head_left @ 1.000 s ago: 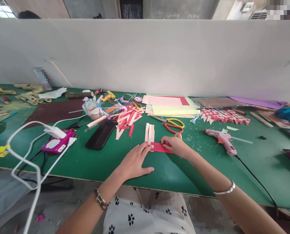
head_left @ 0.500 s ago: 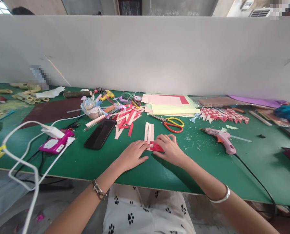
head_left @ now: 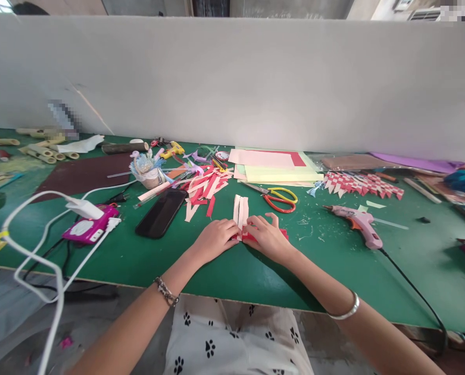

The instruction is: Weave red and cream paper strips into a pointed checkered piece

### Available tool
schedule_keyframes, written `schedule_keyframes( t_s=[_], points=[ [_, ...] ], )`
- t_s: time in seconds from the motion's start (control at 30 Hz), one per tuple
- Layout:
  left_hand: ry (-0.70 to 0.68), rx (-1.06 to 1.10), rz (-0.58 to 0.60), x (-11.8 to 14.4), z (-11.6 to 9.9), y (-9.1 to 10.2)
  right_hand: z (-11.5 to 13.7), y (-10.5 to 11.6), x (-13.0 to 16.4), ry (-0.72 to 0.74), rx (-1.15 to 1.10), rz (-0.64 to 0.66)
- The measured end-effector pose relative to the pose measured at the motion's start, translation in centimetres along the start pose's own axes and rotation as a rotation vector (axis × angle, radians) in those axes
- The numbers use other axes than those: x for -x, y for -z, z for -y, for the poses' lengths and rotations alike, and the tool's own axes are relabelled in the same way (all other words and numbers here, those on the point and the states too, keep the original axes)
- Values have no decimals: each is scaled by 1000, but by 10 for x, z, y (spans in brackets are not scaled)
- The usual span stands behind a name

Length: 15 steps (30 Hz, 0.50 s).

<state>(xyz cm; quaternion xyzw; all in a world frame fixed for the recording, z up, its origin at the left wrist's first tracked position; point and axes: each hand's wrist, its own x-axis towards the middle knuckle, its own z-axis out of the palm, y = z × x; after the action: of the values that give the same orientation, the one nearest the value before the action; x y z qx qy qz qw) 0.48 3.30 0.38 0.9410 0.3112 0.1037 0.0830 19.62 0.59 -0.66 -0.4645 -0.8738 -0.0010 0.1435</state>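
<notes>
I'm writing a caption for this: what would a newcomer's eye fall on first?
Probably the left hand and right hand, close together on red and pale paper strips near the green table's front edge. Next, perhaps, the jumbled heap of cut strips beyond them to the left, then the bright magenta box with a looping white cable on the left side.

A black phone lies near a magenta power strip.

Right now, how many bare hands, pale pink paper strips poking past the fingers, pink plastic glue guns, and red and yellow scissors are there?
Bare hands (left hand, right hand): 2
Pale pink strips poking out: 2
Pink glue gun: 1
Red and yellow scissors: 1
Total: 6
</notes>
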Motion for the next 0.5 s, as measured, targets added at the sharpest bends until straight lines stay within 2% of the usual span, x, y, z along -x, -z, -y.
schedule_keyframes(
  t_s=[0.27,0.5],
  points=[
    [9,47,-3,-3,1,2,-3,3,3,-38,-169,51],
    [75,186,-30,-2,3,-2,-2,3,4,-60,-189,50]
  ],
)
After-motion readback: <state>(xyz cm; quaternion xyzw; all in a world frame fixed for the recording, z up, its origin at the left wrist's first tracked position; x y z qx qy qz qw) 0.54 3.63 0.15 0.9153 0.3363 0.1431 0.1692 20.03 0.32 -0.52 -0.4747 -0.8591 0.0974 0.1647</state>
